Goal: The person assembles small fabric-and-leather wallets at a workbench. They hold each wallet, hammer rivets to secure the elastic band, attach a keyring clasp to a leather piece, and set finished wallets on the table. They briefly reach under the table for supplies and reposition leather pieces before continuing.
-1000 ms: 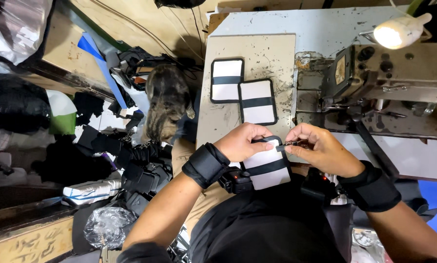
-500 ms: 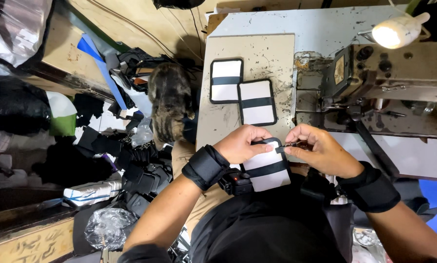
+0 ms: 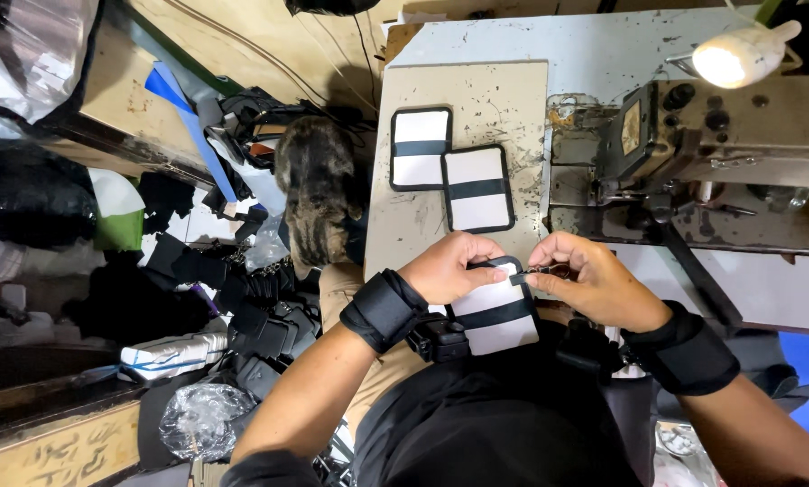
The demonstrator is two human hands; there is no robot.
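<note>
My left hand (image 3: 454, 268) grips the top edge of a white fabric panel (image 3: 497, 316) with black binding and a black stripe, held over my lap. My right hand (image 3: 594, 281) pinches a small dark metal piece (image 3: 541, 269) at the panel's upper right corner, close to the left fingers. Both wrists wear black bands. Two matching white panels (image 3: 420, 149) (image 3: 477, 188) lie flat on the worn table (image 3: 513, 90) just beyond my hands.
A sewing machine (image 3: 729, 135) with a lit lamp (image 3: 738, 54) stands at the right. A cat (image 3: 314, 194) sits beside the table's left edge. Black straps and fabric pieces (image 3: 260, 311) lie heaped on the floor at left, with plastic bags (image 3: 197, 415).
Both hands have stayed on the panel, with only small finger movements at its top corner. The cat has shifted slightly.
</note>
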